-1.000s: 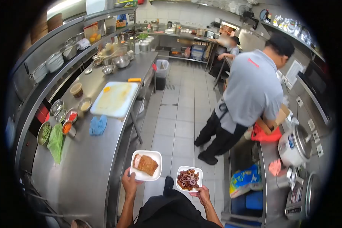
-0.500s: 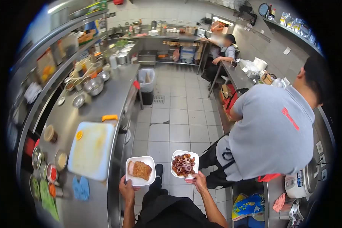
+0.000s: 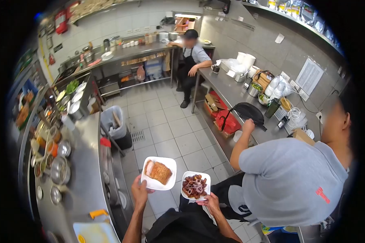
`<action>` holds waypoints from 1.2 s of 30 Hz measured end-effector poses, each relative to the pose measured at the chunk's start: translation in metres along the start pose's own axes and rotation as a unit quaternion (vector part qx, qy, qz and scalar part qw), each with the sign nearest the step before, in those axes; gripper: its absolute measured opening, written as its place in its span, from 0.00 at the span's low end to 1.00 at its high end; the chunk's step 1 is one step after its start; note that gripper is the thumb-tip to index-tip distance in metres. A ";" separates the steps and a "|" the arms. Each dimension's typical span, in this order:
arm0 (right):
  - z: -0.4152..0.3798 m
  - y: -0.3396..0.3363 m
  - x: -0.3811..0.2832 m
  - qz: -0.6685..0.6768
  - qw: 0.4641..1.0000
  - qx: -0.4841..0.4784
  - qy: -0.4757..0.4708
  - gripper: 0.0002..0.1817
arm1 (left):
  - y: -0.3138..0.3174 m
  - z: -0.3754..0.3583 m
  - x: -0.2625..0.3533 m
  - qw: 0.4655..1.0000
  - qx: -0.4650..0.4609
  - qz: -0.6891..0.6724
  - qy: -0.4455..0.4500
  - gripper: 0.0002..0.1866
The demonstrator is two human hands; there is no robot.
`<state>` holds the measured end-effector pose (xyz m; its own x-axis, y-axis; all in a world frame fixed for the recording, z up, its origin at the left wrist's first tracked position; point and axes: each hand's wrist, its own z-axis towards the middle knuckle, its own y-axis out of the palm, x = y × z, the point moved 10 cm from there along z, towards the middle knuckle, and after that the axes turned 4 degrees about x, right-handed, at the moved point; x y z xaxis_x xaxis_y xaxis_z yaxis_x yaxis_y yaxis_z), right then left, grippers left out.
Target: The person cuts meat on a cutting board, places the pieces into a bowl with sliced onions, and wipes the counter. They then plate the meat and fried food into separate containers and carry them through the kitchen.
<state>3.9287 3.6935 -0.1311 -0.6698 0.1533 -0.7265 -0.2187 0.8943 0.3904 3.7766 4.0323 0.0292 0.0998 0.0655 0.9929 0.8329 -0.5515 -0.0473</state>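
My left hand grips the lower left edge of a square white plate. On that plate lies a browned slab of roast meat with a pale cut end. In my right hand is a second white dish, held at its lower right rim. Dark glazed pieces of food topped with onion rings fill it. Both dishes are held level over the floor, side by side with a small gap. My fingers are partly hidden under the rims.
A person in a grey shirt stands close on my right, one arm toward a black bag. Another person leans at the far counter's end. A steel counter with bowls runs along my left; a bin stands beyond it.
The view has swung to the right and forward, so the cutting board has slid down to the lower left. The left plate is slightly higher and nearer the right dish. Both stay held.
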 end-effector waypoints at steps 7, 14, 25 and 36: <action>0.170 0.017 -0.070 0.038 0.998 0.041 -0.009 0.21 | 0.139 0.173 0.015 0.999 -0.045 -0.014 -0.007 0.23; 0.299 0.037 -0.192 0.049 0.996 0.064 -0.045 0.24 | 0.258 0.308 0.029 0.994 -0.084 0.006 -0.072 0.21; 0.470 0.005 -0.336 0.147 0.968 0.163 -0.123 0.26 | 0.541 0.567 0.033 0.968 -0.248 0.008 -0.045 0.21; 0.663 -0.083 -0.503 0.264 0.887 0.322 -0.201 0.20 | 0.873 0.725 0.007 0.928 -0.358 0.083 -0.061 0.20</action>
<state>4.7540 3.8207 -0.1735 -0.2232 0.6438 -0.7319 0.5880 0.6878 0.4257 4.8992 4.1539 -0.0849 0.2905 0.0000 0.9569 0.2305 -0.9706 -0.0699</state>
